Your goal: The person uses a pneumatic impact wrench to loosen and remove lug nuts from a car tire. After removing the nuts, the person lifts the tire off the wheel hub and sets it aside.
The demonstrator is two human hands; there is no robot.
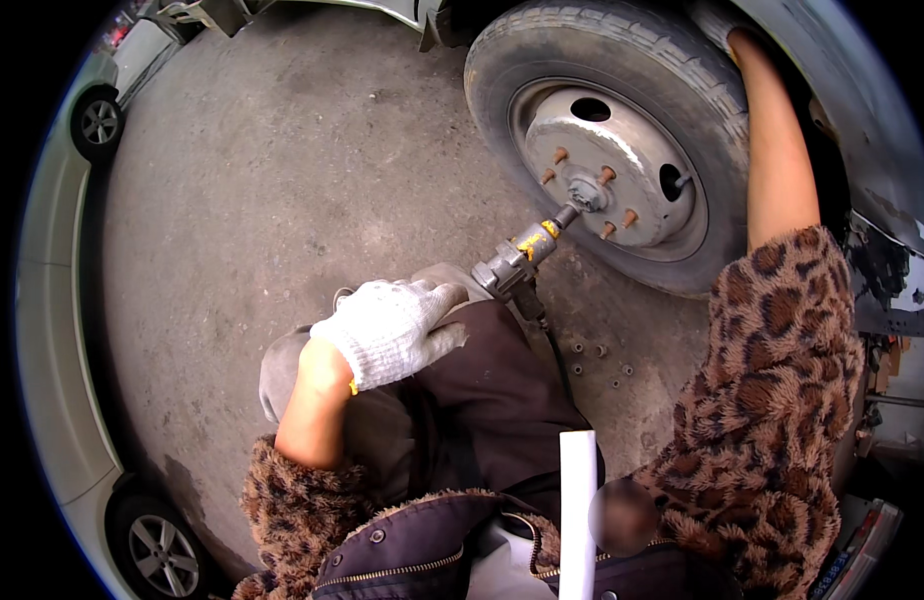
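My left hand, in a white knit glove, lies over my bent leg with fingers loosely extended and thumb apart. An impact wrench with yellow markings rests just beyond it, its socket at the centre of the steel wheel; whether they touch I cannot tell. Several rusty studs stick out around the hub. My gloved right hand reaches to the top of the tire, its fingers hidden behind the tread.
Several nuts lie on the concrete floor beside a black hose. A pale car stands along the left. A dark, worn body panel arches over the wheel. A white tube crosses my jacket at the bottom.
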